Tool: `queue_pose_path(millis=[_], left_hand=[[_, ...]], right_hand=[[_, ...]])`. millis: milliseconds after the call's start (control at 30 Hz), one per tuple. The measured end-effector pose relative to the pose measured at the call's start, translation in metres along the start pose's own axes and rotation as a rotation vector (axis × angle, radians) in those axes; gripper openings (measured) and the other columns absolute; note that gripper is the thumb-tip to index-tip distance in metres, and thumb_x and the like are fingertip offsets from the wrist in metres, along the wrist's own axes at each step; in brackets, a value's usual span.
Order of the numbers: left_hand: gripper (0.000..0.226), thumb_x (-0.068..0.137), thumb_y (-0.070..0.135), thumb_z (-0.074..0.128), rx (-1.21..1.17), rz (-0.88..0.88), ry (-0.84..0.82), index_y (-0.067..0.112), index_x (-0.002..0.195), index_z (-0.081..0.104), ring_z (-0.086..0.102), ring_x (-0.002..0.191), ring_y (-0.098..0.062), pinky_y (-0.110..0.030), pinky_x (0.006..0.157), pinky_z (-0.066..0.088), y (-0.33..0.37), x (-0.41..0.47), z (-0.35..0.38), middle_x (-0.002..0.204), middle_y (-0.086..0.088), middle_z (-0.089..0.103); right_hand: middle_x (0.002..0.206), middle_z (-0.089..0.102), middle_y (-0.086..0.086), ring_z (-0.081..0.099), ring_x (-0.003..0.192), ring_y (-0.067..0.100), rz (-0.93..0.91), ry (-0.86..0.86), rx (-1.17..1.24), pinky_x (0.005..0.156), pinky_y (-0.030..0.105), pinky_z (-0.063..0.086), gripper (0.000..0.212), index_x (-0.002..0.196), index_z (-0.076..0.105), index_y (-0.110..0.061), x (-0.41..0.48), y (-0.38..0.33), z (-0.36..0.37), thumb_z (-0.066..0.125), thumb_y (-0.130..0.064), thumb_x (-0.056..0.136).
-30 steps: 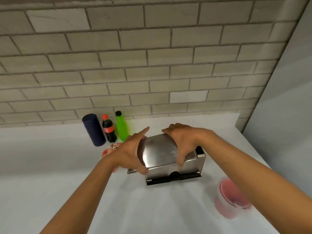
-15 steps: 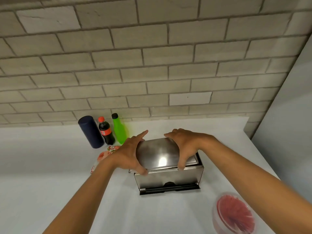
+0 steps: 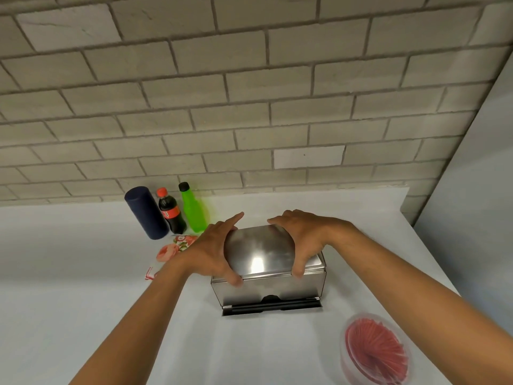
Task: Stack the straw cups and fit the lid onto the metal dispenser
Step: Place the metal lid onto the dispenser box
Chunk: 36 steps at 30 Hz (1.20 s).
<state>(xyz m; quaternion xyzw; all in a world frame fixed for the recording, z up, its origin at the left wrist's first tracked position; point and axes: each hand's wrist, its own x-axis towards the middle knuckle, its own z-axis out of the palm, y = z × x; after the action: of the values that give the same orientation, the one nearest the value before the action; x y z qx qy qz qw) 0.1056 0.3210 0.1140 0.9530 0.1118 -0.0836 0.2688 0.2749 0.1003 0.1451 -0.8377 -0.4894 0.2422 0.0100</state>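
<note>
A shiny metal dispenser (image 3: pixel 269 291) stands on the white counter (image 3: pixel 83 273), its black slot facing me. The curved metal lid (image 3: pixel 259 251) lies on top of the box. My left hand (image 3: pixel 213 254) grips the lid's left end, thumb at the front edge. My right hand (image 3: pixel 301 240) clasps the right end, fingers curled over the front edge. A clear straw cup (image 3: pixel 374 351) full of red straws stands at the front right, apart from both hands.
A dark blue cylinder (image 3: pixel 145 212), a cola bottle (image 3: pixel 170 211) and a green bottle (image 3: pixel 193 208) stand by the brick wall at the back left. A flowered packet (image 3: pixel 172 250) lies behind my left wrist. A grey panel (image 3: pixel 472 190) bounds the counter on the right.
The lid, tilted above the box a second ago, has come down level onto the dispenser. Both hands kept their hold and lowered with it. The view has shifted slightly.
</note>
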Motion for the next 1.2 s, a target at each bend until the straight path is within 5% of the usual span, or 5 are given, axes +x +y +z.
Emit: queue_pose_path(millis=[933, 1200], left_hand=[[0.154, 0.038, 0.058, 0.097, 0.078, -0.09, -0.03, 0.055, 0.159, 0.002, 0.032, 0.135, -0.01, -0.034, 0.111, 0.037, 0.006, 0.004, 0.002, 0.14, 0.021, 0.035], [0.149, 0.044, 0.058, 0.098, 0.103, -0.119, -0.068, 0.047, 0.163, 0.01, 0.024, 0.149, -0.018, -0.041, 0.118, 0.033, 0.014, -0.001, -0.001, 0.161, 0.014, 0.026]], right_hand=[[0.15, 0.034, -0.006, 0.032, 0.142, 0.018, -0.043, 0.017, 0.054, 0.113, 0.037, 0.04, 0.145, 0.163, 0.015, -0.036, 0.004, 0.016, 0.016, 0.099, -0.055, 0.045], [0.16, 0.029, -0.007, 0.025, 0.148, 0.018, -0.012, 0.042, 0.077, 0.117, 0.037, 0.035, 0.143, 0.164, 0.013, -0.041, -0.005, 0.015, 0.023, 0.096, -0.056, 0.049]])
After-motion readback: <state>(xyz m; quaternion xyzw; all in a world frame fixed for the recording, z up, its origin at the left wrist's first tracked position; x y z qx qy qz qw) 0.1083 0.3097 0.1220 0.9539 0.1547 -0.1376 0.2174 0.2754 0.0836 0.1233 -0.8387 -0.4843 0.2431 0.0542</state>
